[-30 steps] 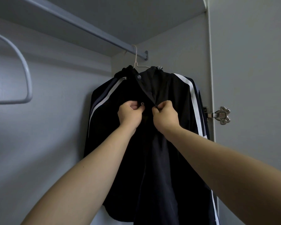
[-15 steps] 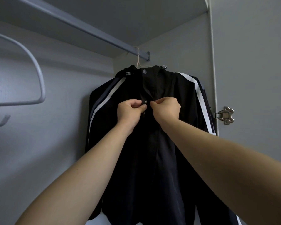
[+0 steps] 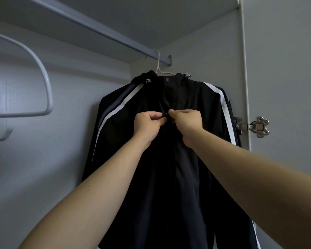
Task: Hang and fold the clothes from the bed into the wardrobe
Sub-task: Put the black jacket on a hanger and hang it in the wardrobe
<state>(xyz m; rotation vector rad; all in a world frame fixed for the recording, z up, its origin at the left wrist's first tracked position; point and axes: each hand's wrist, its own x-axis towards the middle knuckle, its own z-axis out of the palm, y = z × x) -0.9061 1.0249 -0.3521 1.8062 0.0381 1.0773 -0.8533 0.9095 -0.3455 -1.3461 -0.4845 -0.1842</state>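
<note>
the black jacket point(image 3: 169, 186) with white and grey stripes along the sleeves is hanging inside the wardrobe point(image 3: 205, 51), at the right end, near the side wall. it is sitting on a thin pale wire hanger point(image 3: 158, 66), whose hook is lying over the grey metal rod point(image 3: 101, 30) under the top shelf point(image 3: 151, 15). the round dark snap point(image 3: 167, 79) at the collar is looking closed, as far as i can judge.

the left hand point(image 3: 148, 124) is pinching one edge of the jacket front with curled fingers, and the right hand point(image 3: 186, 121) is pinching the other edge. both hands are meeting at chest height, almost touching, and a small metal snap point(image 3: 167, 114) is showing between them. i think the person is pressing this snap together.

so the hanging of this jacket is looking done, and only the fastening is going on. the lower front is hanging loose and may be needing more snaps. no other clothes are showing here, so i cannot tell how many are waiting.

at the left a white rounded plastic bar point(image 3: 47, 83) with a hook is sticking out, and at the right a shiny metal door hinge point(image 3: 257, 126) is sitting beside the sleeve.
</note>
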